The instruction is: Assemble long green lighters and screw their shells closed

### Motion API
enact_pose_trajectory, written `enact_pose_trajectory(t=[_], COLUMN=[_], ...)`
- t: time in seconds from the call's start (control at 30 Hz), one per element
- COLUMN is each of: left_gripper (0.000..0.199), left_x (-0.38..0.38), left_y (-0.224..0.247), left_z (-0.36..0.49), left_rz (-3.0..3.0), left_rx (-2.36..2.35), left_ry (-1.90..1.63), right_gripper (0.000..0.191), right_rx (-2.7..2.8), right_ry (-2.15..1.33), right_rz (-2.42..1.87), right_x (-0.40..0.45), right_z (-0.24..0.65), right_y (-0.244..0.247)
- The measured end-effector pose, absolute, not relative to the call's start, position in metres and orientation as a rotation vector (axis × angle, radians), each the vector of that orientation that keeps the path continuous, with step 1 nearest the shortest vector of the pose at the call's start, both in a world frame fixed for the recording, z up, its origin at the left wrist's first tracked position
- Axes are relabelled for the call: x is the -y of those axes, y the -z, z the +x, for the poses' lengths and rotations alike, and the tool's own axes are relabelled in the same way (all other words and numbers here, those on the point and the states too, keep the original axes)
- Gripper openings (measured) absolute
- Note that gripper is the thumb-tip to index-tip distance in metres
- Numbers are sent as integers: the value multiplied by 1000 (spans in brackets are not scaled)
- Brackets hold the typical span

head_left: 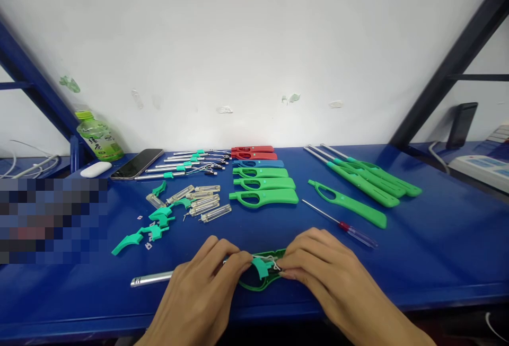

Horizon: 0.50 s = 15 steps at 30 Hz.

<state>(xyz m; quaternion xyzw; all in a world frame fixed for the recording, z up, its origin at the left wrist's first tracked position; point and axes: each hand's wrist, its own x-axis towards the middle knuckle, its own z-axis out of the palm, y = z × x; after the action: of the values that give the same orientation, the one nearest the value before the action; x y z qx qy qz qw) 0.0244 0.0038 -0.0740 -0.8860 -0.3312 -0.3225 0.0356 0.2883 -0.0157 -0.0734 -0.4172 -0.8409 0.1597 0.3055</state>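
Observation:
A green lighter handle half (254, 286), its inside facing up, lies at the front of the table between my hands. A teal trigger (261, 268) and thin white wires (273, 261) sit in it. My left hand (199, 282) is closed around its front end, where a silver metal tube (151, 280) sticks out to the left. Fingers of my right hand (326, 269) pinch the handle's other end beside the wires. A small dark part shows at the right fingertips; most of it is hidden.
Beyond my hands lie a screwdriver (358, 233), green lighter shells (270, 197), clear fuel tanks (214, 213), loose teal triggers (155, 231) and metal tubes with wires (159, 176). Long lighters (366, 184) lie right. A phone (137, 164) and bottle (99, 136) stand back left.

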Motion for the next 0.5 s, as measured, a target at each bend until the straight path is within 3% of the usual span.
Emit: enact_pose_trajectory(t=[0.5], left_gripper=[34], left_x=[-5], left_y=[70], left_z=[27], left_rz=[-2718], left_rx=[976], left_ry=[1004], right_gripper=[20], right_rx=[2190], right_ry=[-431], right_rz=[-1044], right_x=[15], right_z=[286], right_y=[69])
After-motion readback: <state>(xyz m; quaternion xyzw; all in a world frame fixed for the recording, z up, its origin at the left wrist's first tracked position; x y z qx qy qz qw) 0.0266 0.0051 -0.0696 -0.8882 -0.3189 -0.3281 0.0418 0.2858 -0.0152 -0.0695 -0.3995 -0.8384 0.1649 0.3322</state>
